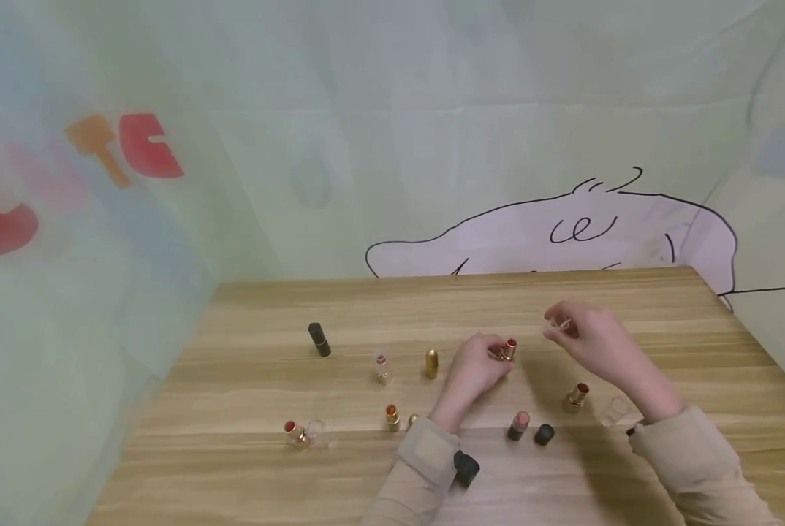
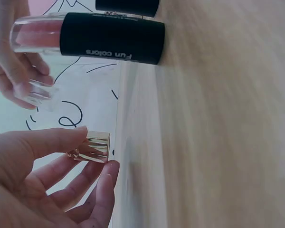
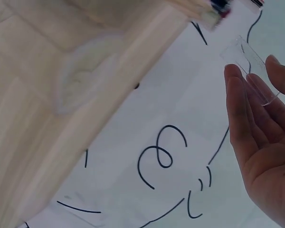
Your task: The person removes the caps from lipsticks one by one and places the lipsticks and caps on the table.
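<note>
My left hand (image 1: 476, 363) pinches a gold lipstick (image 1: 510, 349) with a red tip, held upright over the middle right of the table. In the left wrist view, thumb and fingers grip its shiny gold tube (image 2: 99, 146). To the right and a little farther back, my right hand (image 1: 586, 336) is raised, holding a clear lipstick cap (image 3: 251, 71) between thumb and fingers. The cap is apart from the lipstick. Below my right hand stands another gold lipstick (image 1: 577, 395) with a red tip, beside a clear cap (image 1: 615, 410).
Nearer the front are a pink lipstick (image 1: 518, 425) and a black cap (image 1: 544, 435). Leftward stand a gold tube (image 1: 432, 363), a clear-capped lipstick (image 1: 382, 369), an orange-red lipstick (image 1: 392, 418), a black tube (image 1: 319, 340), and a red lipstick (image 1: 296, 432) beside a clear cap (image 1: 318, 432).
</note>
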A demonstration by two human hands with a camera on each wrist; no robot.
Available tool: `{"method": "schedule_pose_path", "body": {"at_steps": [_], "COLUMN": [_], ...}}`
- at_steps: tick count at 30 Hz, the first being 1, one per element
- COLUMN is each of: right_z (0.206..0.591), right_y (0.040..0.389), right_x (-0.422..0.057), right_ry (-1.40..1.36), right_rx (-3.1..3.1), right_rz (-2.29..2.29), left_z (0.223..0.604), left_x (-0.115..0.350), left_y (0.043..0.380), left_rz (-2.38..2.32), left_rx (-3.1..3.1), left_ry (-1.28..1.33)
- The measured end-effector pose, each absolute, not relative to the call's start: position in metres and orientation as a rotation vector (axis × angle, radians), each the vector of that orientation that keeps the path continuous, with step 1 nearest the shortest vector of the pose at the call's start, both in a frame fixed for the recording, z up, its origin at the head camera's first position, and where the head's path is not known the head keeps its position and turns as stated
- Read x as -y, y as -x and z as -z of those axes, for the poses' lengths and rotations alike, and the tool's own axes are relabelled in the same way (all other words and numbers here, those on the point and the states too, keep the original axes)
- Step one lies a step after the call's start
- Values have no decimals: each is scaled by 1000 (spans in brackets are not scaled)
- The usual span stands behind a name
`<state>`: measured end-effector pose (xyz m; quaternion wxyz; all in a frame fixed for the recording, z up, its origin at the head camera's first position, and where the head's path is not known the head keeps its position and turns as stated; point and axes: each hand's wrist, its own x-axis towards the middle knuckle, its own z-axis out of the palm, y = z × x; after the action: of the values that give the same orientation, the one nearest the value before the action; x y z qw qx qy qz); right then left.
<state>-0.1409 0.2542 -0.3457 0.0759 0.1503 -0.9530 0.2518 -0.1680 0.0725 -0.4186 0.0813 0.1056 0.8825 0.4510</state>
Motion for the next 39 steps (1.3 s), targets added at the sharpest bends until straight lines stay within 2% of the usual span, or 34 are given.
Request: {"method": "schedule_pose_path", "body": {"at_steps": [16,39], "right_z": [373,382], "right_y": [148,151], "right_x": [-248,-243], "right_ry": [-553,-645], "right_rx": [2997,3075], "right_rz": [-703,-604], "left_z": [424,423], "left_x": [-84,-84], "left_y": [171,171], "left_rz": [-1259,-1195], "left_rx": [-2656,-2649], "left_ry": [-421,-494]}}
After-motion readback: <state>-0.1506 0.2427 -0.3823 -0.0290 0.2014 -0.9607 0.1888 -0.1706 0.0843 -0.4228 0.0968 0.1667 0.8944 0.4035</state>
